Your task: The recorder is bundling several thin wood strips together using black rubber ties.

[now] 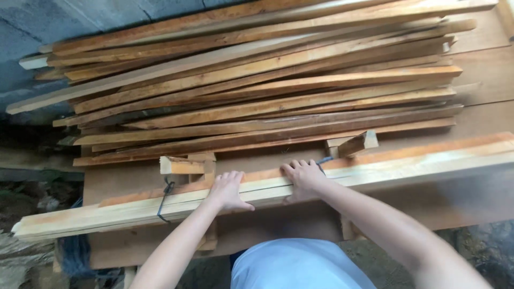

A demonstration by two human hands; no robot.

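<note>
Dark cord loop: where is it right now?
Head view, left of centre: the cord wraps the long plank, just left of the left hand, below a small wood block.

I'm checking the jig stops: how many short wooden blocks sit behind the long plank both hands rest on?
2: one short block behind the plank near the left hand, one short block right of the right hand. The slat pile may hide more.

two hands (227,190), perhaps twenty-odd stacked wooden slats (257,91), two small wood blocks (357,143).
</note>
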